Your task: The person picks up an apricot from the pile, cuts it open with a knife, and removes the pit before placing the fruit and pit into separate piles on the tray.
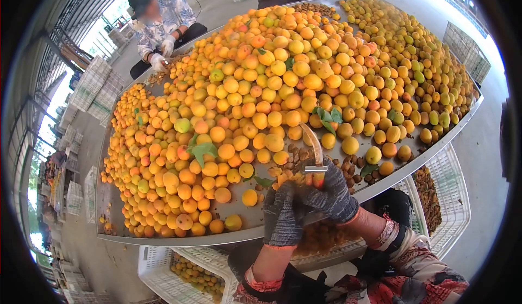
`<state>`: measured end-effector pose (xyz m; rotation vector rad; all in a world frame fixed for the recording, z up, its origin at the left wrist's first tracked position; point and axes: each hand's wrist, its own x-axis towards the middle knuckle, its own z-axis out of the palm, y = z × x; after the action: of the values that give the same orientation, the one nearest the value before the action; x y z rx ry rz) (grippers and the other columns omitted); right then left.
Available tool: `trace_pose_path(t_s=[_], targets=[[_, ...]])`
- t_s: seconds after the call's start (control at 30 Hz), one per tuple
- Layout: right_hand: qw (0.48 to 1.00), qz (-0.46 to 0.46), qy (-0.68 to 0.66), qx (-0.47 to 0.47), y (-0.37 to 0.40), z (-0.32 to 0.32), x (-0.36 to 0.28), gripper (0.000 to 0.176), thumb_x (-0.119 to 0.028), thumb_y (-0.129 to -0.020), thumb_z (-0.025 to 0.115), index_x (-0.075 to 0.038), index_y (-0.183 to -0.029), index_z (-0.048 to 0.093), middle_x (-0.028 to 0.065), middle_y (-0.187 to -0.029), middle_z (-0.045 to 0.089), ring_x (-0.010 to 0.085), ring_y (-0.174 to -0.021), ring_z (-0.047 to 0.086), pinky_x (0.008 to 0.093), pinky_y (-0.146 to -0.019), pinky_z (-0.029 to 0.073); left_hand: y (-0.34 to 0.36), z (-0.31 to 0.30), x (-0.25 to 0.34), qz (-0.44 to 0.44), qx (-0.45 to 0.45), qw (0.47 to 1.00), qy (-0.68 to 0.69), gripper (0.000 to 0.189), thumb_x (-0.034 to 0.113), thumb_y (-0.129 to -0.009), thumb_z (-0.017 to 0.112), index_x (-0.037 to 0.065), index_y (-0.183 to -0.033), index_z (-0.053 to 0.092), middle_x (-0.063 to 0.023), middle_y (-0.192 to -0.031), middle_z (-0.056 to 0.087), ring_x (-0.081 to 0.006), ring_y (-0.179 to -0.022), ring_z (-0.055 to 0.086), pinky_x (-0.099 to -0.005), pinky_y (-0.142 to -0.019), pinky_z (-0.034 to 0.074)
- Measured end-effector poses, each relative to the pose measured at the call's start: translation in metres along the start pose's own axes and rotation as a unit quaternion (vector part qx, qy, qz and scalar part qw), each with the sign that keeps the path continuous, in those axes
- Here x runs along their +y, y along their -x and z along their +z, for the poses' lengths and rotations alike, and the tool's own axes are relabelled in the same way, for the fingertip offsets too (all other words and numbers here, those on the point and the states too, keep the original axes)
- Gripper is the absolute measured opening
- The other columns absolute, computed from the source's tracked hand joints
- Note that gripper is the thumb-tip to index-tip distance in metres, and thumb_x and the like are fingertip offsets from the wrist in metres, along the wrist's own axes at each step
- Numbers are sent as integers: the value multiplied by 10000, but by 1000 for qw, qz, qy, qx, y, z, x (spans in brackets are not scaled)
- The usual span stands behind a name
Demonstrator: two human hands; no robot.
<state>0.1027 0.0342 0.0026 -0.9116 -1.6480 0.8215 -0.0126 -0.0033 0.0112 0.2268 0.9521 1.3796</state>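
My right hand [333, 198], in a grey knit glove, is closed round the handle of a curved pitting knife [314, 145]. Its thin bent blade points up and away over the metal tray, with a shiny metal band at its base. Beside it, my left hand [283, 214], gloved alike, is closed with fingers blurred. Blurred orange apricot flesh [289, 177] shows at the fingertips, where the hands meet; its exact shape cannot be made out. Just beyond the hands lie brown apricot pits [298, 156] and a heap of whole apricots [244, 95].
A large metal tray table [179, 242] carries the heap, with green leaves [203, 149] in it. White plastic crates stand below: one [149, 266] with apricots, another [454, 190] with brown pieces. A person [163, 24] with white gloves works at the far left; another sits behind the heap.
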Motion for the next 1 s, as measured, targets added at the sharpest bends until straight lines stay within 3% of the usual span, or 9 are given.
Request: trace_pose_path(t_s=[0.07,0.2,0.5,0.57,0.7,0.77,0.9,0.97,1.0], targets=[[905,231,-356,-19,-2,-6,-15,394,-62,-721,674,-61,-1080,513,81,-938,546,159,-824,569,308,-711,479,2,-3,3,12,-16,1000,-11,187,146,-854,546,21,-991,525,-56,-896,570,-116,-780,550,-244,-667,478],[851,318,-414,-59,-8,-23,-21,398,-61,-731,630,-25,-1102,489,35,-921,565,112,-801,549,249,-665,472,3,-3,5,20,-33,998,58,193,125,-844,550,14,-999,525,-58,-885,574,-116,-743,559,-234,-632,479],[965,-28,-249,-74,-15,-35,-11,451,-60,-731,591,-7,-1155,445,97,-998,564,141,-792,590,263,-674,508,7,-47,7,166,-246,837,-460,307,137,-812,582,29,-1095,534,-113,-904,609,-228,-799,601,-314,-654,485],[751,375,-537,-84,-13,-46,-8,455,46,-644,641,-37,-1077,529,122,-1123,523,233,-1036,516,383,-864,455,9,-44,6,228,-304,762,-525,349,160,-799,596,45,-1121,525,-137,-942,602,-258,-828,598,-332,-673,481],[782,370,-495,-79,-7,-45,-1,467,37,-658,588,-8,-1118,517,104,-1133,525,213,-1015,528,378,-860,456,23,-25,14,182,-346,721,-572,350,153,-769,645,75,-1102,569,-118,-965,611,-220,-838,602,-298,-743,465],[951,113,-272,-96,-2,-39,8,411,31,-662,639,-37,-1060,559,121,-1139,525,235,-980,550,378,-840,463,29,-10,18,156,-356,715,-581,345,169,-772,644,79,-1098,576,-106,-982,610,-211,-856,599,-298,-761,460],[899,297,-310,-81,-4,-41,1,323,-7,-674,688,-77,-977,600,142,-1137,523,267,-983,553,377,-838,459,25,-23,17,84,-405,667,-619,340,174,-776,643,91,-1100,583,-86,-1005,609,-194,-902,588,-311,-786,454],[980,-169,12,-110,-6,-37,21,154,-12,-687,660,-114,-797,627,79,-923,576,234,-851,570,327,-749,486,24,-29,13,113,-408,671,-609,329,158,-778,638,82,-1093,585,-84,-990,615,-192,-891,592,-313,-773,461],[979,-169,12,-110,-3,-37,22,154,-12,-687,660,-114,-797,627,79,-923,576,234,-851,570,327,-749,486,23,-32,11,142,-412,673,-598,317,142,-779,633,73,-1086,588,-82,-976,621,-189,-881,597,-315,-761,468]])
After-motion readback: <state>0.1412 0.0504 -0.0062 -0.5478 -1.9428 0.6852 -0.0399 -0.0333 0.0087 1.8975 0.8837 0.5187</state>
